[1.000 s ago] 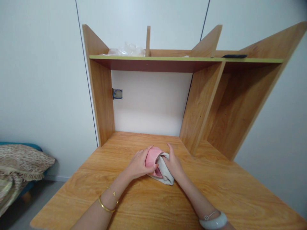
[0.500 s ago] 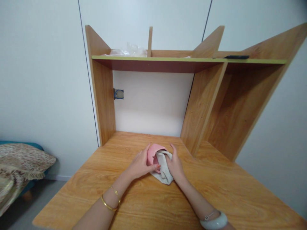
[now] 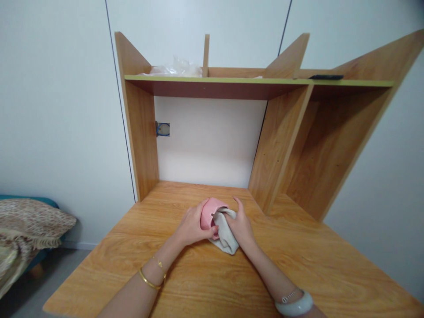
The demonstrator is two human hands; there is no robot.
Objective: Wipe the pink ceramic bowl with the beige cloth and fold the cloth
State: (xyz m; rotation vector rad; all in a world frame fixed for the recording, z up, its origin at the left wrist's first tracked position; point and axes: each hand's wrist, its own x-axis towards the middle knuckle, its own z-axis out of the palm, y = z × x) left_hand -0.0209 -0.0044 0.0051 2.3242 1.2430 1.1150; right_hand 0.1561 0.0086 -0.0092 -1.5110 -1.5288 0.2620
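Note:
A pink container, tipped with its opening toward the right, is gripped by my left hand, fingers behind it and thumb at its lower rim. My right hand holds a light grey cloth. Part of the cloth goes into the container's opening, and the rest hangs down to the wooden desk. The fingers of my right hand are partly hidden in the cloth, while its thumb points up and away. What lies inside the container is hidden.
A wooden shelf unit stands at the back of the desk. On it lie clear plastic wrapping and a flat black object. A socket opening shows in the wall. At the left is a teal seat with a patterned blanket.
The pink container and my left hand have shifted slightly left and turned a little. My right hand has moved only slightly, still with the cloth.

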